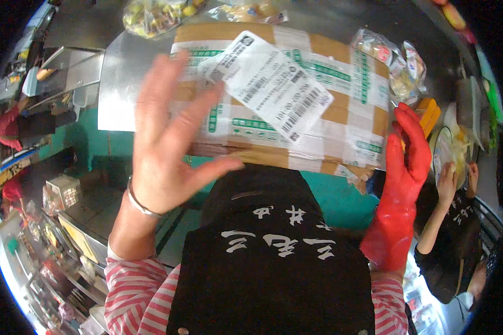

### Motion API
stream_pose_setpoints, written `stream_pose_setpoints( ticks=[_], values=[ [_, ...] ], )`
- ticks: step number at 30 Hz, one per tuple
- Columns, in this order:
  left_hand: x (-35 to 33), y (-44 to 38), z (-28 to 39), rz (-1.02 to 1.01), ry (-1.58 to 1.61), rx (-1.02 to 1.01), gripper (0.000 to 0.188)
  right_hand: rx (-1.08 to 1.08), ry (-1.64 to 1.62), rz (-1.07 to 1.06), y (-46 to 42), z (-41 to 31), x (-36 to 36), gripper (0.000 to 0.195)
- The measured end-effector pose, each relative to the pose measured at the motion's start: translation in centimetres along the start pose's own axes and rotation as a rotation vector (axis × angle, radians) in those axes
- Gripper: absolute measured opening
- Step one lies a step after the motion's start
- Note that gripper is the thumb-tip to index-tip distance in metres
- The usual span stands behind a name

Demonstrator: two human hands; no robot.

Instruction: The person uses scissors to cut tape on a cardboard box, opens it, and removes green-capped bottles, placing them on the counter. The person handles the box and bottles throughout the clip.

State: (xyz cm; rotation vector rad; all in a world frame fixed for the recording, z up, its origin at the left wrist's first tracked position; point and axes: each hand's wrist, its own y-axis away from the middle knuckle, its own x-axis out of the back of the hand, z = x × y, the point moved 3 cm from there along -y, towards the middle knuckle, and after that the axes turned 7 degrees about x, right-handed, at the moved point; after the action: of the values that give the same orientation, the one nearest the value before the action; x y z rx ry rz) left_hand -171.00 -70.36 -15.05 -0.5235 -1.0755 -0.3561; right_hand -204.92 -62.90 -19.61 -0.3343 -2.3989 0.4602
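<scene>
A taped cardboard box lies on the metal counter before me, with a white printed label slanted across its top. My bare left hand, blurred and wearing a bangle, is spread over the box's left part; whether it touches is unclear. At the right end of the box is my right hand in a red rubber glove. Its fingers curl around an orange plastic object, which shows behind and between them; most of it is hidden.
Clear plastic bags of food lie beyond the box, and more plastic packets sit to its right. At far right, a co-worker's hands are at a clear bag. A white basket stands at left.
</scene>
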Motion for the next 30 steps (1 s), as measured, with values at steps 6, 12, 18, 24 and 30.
stream_pose_setpoints(
  ticks=[6, 12, 18, 24, 30],
  values=[
    [-3.6, -3.8, 6.2, -0.249, 0.064, -0.2, 0.082, -0.614, 0.071, 0.227, 9.3, 13.5, -1.0, 0.048],
    [-3.8, -5.6, 6.0, -0.304, -0.135, -0.357, 0.078, -0.286, 0.397, 0.229, 9.8, 12.2, -2.6, 0.041],
    [-4.5, -5.0, 7.2, -0.189, -0.403, -0.581, 0.058, -0.13, 0.549, 0.225, 8.2, 12.8, -2.8, 0.039],
    [-4.7, -5.0, 7.8, -0.078, -0.479, -0.711, 0.023, -0.301, 0.692, -0.029, 7.2, 13.6, -2.5, 0.037],
    [-4.6, -4.8, 8.0, -0.099, -0.367, -0.634, 0.024, -0.327, 0.684, 0.004, 7.2, 14.2, -2.4, 0.036]
  ],
)
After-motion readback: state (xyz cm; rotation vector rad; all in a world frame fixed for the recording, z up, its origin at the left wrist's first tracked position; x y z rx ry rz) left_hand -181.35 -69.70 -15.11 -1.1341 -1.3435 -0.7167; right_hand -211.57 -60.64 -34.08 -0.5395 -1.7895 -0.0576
